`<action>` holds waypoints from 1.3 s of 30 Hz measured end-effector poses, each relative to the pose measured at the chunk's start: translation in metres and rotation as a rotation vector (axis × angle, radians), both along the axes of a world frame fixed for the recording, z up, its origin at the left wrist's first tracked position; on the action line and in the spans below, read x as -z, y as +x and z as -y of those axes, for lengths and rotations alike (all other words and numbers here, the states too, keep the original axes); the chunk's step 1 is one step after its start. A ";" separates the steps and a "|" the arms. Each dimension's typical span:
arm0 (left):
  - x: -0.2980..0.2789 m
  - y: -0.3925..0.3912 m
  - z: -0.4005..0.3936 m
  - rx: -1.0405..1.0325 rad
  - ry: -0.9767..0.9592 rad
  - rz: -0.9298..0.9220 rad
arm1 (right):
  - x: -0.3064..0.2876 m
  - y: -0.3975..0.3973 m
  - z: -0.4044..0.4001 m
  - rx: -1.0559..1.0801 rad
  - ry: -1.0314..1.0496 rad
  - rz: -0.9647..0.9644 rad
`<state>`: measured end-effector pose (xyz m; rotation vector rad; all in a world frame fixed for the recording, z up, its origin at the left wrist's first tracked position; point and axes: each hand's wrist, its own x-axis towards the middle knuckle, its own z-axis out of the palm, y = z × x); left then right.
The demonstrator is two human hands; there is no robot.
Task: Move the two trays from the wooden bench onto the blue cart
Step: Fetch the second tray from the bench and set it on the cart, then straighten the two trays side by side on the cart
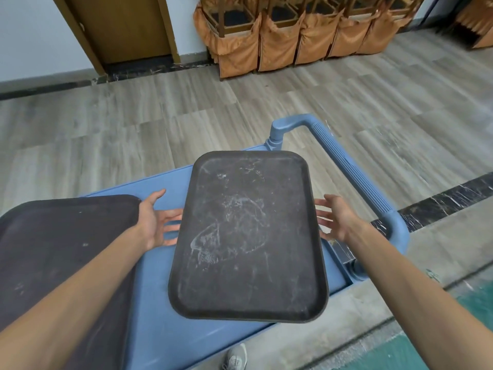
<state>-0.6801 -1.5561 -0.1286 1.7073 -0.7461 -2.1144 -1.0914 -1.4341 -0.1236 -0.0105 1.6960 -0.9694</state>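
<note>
A scuffed black tray (248,236) lies on the top of the blue cart (154,303), toward its right end, its near corner hanging a little over the front edge. A second dark tray (61,252) rests on the cart's left part. My left hand (157,220) hovers between the two trays, fingers spread, just beside the scuffed tray's left rim. My right hand (334,217) is open beside that tray's right rim, apart from it. The wooden bench is out of view.
The cart's blue handle (354,172) arches along its right side. Wooden floor stretches ahead to a door (120,25) and stacked chairs with orange covers (288,36). A dark marble strip (448,198) crosses the floor at right. My shoe (236,357) shows below the cart.
</note>
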 end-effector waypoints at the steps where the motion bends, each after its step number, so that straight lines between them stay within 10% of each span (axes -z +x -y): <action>1: 0.002 0.001 0.000 0.002 0.001 -0.009 | 0.002 -0.002 0.000 -0.002 -0.004 0.003; 15: 0.014 0.009 -0.011 -0.062 0.001 -0.122 | 0.005 0.003 -0.006 0.023 -0.061 -0.013; 24: -0.008 0.034 -0.039 0.067 -0.093 -0.102 | -0.010 0.036 -0.013 -0.177 -0.193 -0.427; 39: -0.056 0.239 -0.040 -0.079 -0.224 -0.197 | -0.028 0.224 0.029 -0.348 -0.368 -0.226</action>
